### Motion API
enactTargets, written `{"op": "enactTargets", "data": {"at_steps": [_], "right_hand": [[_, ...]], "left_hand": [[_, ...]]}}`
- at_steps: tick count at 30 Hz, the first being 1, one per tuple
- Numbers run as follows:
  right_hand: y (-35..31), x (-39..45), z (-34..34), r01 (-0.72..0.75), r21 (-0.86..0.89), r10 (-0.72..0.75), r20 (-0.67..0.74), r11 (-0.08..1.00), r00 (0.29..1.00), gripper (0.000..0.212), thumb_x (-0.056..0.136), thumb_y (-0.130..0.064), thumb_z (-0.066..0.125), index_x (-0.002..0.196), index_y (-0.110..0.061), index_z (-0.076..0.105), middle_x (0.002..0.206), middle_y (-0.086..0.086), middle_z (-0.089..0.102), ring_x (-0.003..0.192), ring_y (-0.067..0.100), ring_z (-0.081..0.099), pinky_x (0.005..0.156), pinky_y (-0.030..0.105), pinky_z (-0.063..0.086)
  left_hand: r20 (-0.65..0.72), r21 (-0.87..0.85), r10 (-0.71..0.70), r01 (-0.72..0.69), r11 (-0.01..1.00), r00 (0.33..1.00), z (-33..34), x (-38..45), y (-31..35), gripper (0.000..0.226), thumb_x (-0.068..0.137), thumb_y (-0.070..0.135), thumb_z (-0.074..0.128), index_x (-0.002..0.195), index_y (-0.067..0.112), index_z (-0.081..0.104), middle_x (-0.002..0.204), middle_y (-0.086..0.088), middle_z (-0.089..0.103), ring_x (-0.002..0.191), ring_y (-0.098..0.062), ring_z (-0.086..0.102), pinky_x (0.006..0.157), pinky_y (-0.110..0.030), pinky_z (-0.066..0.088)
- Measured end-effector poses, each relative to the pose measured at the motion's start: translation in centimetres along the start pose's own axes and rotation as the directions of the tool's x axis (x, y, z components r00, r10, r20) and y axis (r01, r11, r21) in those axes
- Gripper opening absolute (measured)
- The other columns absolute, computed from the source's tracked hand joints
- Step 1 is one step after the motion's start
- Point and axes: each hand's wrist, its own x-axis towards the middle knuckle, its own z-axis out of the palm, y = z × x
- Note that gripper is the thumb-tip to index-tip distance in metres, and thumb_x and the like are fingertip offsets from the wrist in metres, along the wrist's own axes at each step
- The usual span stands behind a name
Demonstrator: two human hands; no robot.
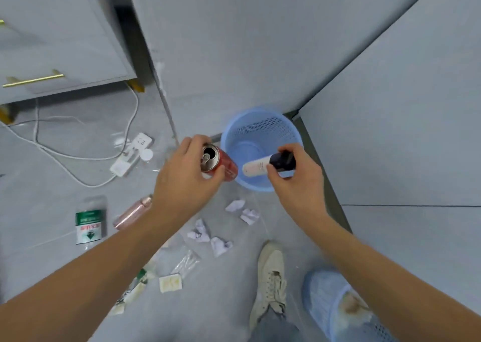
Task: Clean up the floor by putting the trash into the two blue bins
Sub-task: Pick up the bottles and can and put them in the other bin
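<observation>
I take the blue bin (261,123) standing in the wall corner as my landmark. My left hand (186,175) is at the bin's left rim, fingers and thumb curled round a red drinks can (218,162), opened top towards me, its lower end against the outside of the bin wall. My right hand (299,183) is over the near right part of the bin, pinching the dark cap end of a white tube-shaped bottle (256,167); the white body lies tilted across the bin's opening, above its bare floor.

On the floor just in front of the bin lie two crumpled paper balls (243,211), and a little nearer to me two more crumpled papers (208,236). Left of the bin, partly hidden behind my left forearm, lies a pink bottle (132,213) on its side, and further left a clear packet with a green and red label (88,224). Nearer to me than those lie clear plastic wrappers and a small cream-coloured piece (170,283). Well to the left of the bin sits a white power strip (130,154) with its cables. A second blue bin (335,305) shows at the lower right, beside my pale shoe (270,276).
</observation>
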Motion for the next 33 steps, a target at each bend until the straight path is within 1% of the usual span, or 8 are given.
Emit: {"op": "enactTargets", "data": {"at_steps": [4,8,12,16,23,26,29,33], "right_hand": [[5.7,6.2,0.7,0.015,-0.103,-0.01,0.045,0.995,0.999,0.024,0.083,-0.02,0.075,0.103,-0.019,0.061,0.096,-0.005,0.069,0.089,0.017,0.064,0.076,0.037,0.052],[10.8,10.6,3.8,0.112,-0.334,-0.024,0.256,0.936,0.966,0.013,0.087,-0.019,0.068,0.088,-0.015,0.055,0.091,0.006,0.067,0.086,0.03,0.063,0.066,0.037,0.047],[13.3,11.9,6.3,0.188,-0.424,0.009,0.421,0.886,0.907,0.009,0.091,-0.016,0.066,0.099,-0.011,0.066,0.099,0.012,0.072,0.093,0.034,0.068,0.074,0.039,0.05],[14.6,11.4,8.4,0.253,-0.444,0.017,0.518,0.86,0.855,0.009,0.092,-0.015,0.065,0.099,-0.009,0.066,0.097,0.013,0.072,0.093,0.034,0.068,0.072,0.037,0.047],[14.3,10.7,9.0,0.254,-0.481,0.053,0.538,0.839,0.841,0.02,0.087,-0.033,0.072,0.091,-0.016,0.062,0.084,0.003,0.058,0.079,0.025,0.063,0.065,0.032,0.041],[12.7,10.0,8.4,0.253,-0.474,0.008,0.482,0.843,0.876,0.011,0.085,-0.025,0.065,0.087,-0.015,0.061,0.085,0.002,0.064,0.083,0.026,0.067,0.062,0.031,0.043],[10.3,8.5,7.4,0.269,-0.417,-0.088,0.402,0.868,0.911,0.021,0.085,-0.023,0.064,0.101,-0.011,0.071,0.098,0.004,0.073,0.089,0.025,0.068,0.072,0.037,0.056],[5.9,5.5,7.5,0.313,-0.34,-0.193,0.345,0.887,0.919,0.017,0.089,-0.029,0.067,0.098,-0.015,0.068,0.093,0.0,0.071,0.086,0.023,0.067,0.067,0.034,0.049]], "left_hand": [[0.068,0.061,0.047,-0.051,0.997,0.997,6.1,4.6,1.1,0.047,0.083,0.036,0.074,0.123,0.026,0.052,0.115,0.004,0.059,0.097,-0.026,0.063,0.076,-0.046,0.053],[0.195,0.228,0.062,-0.107,0.968,0.979,11.9,8.4,0.6,0.046,0.082,0.036,0.077,0.119,0.022,0.054,0.114,-0.002,0.062,0.095,-0.033,0.065,0.073,-0.044,0.053],[0.285,0.445,0.146,-0.266,0.855,0.947,16.8,9.8,-0.6,0.046,0.082,0.043,0.074,0.116,0.015,0.06,0.106,-0.008,0.068,0.092,-0.037,0.067,0.075,-0.04,0.047],[0.328,0.587,0.158,-0.332,0.738,0.931,20.2,10.4,-1.9,0.044,0.082,0.047,0.072,0.108,0.014,0.062,0.097,-0.011,0.07,0.092,-0.035,0.064,0.087,-0.041,0.044],[0.433,0.637,0.016,-0.318,0.702,0.901,21.6,9.9,-2.1,0.04,0.093,0.046,0.055,0.12,0.017,0.06,0.116,-0.009,0.066,0.12,-0.031,0.055,0.119,-0.043,0.027],[0.373,0.547,0.125,-0.327,0.771,0.919,20.3,8.4,-1.7,0.032,0.089,0.033,0.053,0.113,0.014,0.064,0.106,-0.01,0.067,0.11,-0.033,0.059,0.111,-0.042,0.034],[0.242,0.421,0.204,-0.292,0.859,0.949,17.6,6.7,-1.9,0.027,0.082,0.027,0.057,0.103,0.013,0.066,0.093,-0.007,0.065,0.096,-0.032,0.06,0.091,-0.041,0.044],[0.126,0.325,0.19,-0.221,0.919,0.974,12.0,3.4,-3.4,0.033,0.08,0.027,0.063,0.112,0.018,0.061,0.104,-0.002,0.061,0.099,-0.028,0.055,0.075,-0.04,0.047]]}}
